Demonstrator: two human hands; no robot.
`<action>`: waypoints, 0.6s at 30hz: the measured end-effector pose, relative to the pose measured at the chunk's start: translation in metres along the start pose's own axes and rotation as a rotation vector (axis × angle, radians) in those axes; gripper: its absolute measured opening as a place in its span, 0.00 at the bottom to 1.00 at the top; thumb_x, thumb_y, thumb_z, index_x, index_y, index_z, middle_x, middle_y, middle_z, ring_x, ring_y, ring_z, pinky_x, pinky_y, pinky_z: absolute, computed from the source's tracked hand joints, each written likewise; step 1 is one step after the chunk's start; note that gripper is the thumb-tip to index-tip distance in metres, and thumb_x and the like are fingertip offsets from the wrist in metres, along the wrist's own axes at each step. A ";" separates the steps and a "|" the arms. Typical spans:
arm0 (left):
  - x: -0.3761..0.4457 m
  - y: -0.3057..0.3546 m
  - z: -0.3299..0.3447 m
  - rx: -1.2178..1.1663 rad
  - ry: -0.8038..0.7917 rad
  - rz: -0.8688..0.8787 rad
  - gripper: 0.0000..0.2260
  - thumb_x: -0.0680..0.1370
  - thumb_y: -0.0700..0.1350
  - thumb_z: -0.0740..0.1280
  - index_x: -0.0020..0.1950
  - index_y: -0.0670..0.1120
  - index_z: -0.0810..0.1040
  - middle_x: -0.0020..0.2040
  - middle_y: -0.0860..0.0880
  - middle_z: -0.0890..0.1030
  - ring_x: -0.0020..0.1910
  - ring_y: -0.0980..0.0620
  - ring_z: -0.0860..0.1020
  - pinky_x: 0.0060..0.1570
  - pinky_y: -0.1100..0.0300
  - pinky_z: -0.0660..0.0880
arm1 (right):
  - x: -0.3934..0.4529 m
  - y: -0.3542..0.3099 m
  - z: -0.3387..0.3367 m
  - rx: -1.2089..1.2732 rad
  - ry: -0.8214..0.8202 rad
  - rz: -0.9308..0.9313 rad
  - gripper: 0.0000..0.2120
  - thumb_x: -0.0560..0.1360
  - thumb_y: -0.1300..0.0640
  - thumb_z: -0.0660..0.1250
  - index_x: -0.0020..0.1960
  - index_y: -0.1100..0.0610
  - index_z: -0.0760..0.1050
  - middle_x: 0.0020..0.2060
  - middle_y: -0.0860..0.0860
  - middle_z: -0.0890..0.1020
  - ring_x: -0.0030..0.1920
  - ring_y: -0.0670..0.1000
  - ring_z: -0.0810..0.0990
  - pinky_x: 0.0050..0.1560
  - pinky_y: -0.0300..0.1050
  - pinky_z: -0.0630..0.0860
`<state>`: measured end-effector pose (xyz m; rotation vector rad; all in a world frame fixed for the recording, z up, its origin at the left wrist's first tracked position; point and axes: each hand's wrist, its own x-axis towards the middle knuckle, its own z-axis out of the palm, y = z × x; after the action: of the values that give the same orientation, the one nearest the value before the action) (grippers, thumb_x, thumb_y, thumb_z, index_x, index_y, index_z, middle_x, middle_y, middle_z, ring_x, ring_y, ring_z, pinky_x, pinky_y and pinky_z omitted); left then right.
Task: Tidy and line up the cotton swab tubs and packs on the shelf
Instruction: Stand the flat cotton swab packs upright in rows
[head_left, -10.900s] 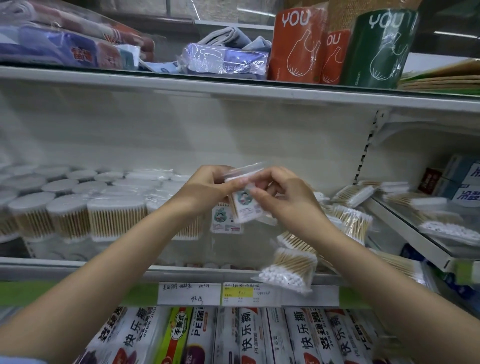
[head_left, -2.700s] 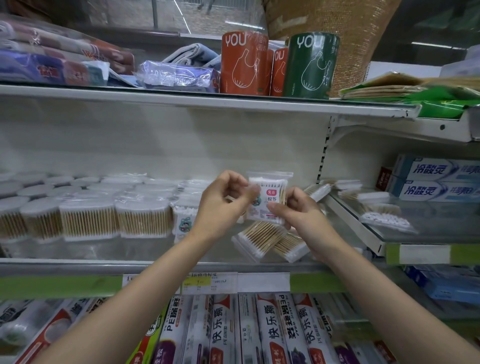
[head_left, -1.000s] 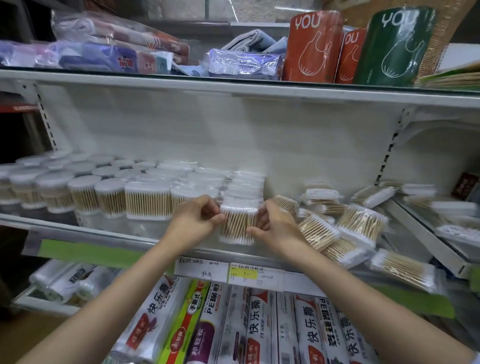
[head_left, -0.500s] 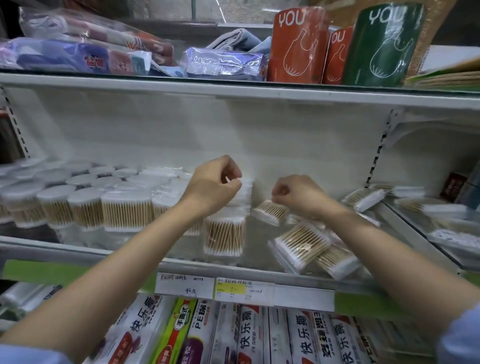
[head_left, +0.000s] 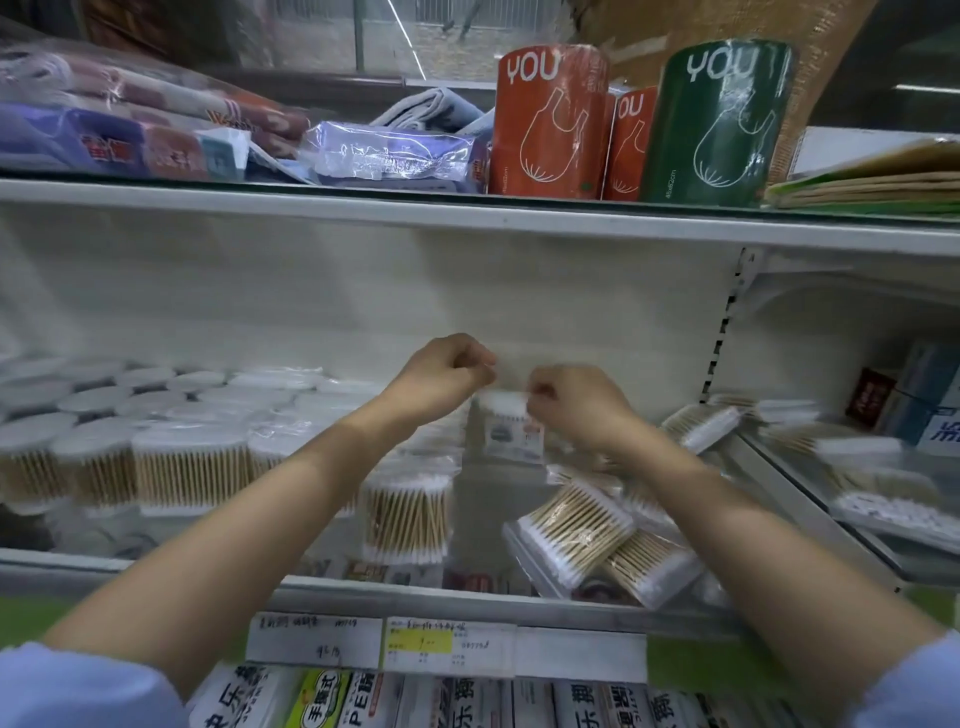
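held pack (head_left: 511, 434) motion-blurred, label unreadable, hands' (head_left: 441, 376) fingertips hidden

Retail shop, household-goods aisle. White metal shelving (head_left: 467, 221) stood in tiers, with paper price labels (head_left: 382, 643) clipped along a green-striped front edge. Stock was held in multiples: cotton swab tubs (head_left: 189, 470) in rows, bagged swab packs (head_left: 574, 535), orange and green bag rolls (head_left: 550, 122) printed "YOU", and boxed wrap (head_left: 363, 701) on the tier beneath.

One head-worn camera, the only view, faces the shelf (head_left: 467, 597) straight on from close in front, at about its level. It sees the underside of the board above it and tilts down onto forearms reaching in.
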<state>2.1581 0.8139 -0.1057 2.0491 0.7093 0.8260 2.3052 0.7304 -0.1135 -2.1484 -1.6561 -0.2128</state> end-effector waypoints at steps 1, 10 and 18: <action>0.001 0.000 0.000 -0.044 -0.002 -0.010 0.06 0.76 0.43 0.66 0.52 0.49 0.77 0.54 0.47 0.79 0.56 0.48 0.77 0.60 0.52 0.73 | -0.001 0.005 -0.006 0.179 0.031 0.030 0.08 0.74 0.58 0.62 0.48 0.56 0.79 0.45 0.54 0.82 0.49 0.54 0.78 0.47 0.44 0.70; -0.008 0.012 0.007 -0.407 -0.214 -0.065 0.08 0.76 0.40 0.66 0.54 0.40 0.79 0.48 0.45 0.84 0.45 0.51 0.82 0.43 0.61 0.78 | -0.027 0.011 -0.022 0.871 0.144 0.058 0.09 0.79 0.59 0.60 0.45 0.57 0.77 0.33 0.49 0.77 0.30 0.40 0.71 0.31 0.30 0.66; -0.022 0.018 0.013 -0.471 -0.198 -0.048 0.09 0.77 0.41 0.65 0.55 0.40 0.78 0.48 0.44 0.84 0.46 0.50 0.82 0.52 0.56 0.78 | -0.048 0.007 -0.022 1.043 0.073 0.193 0.14 0.77 0.51 0.63 0.53 0.62 0.77 0.42 0.52 0.82 0.43 0.51 0.78 0.48 0.47 0.72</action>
<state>2.1573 0.7822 -0.1036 1.6516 0.4047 0.6746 2.3011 0.6773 -0.1134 -1.4281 -1.0993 0.5170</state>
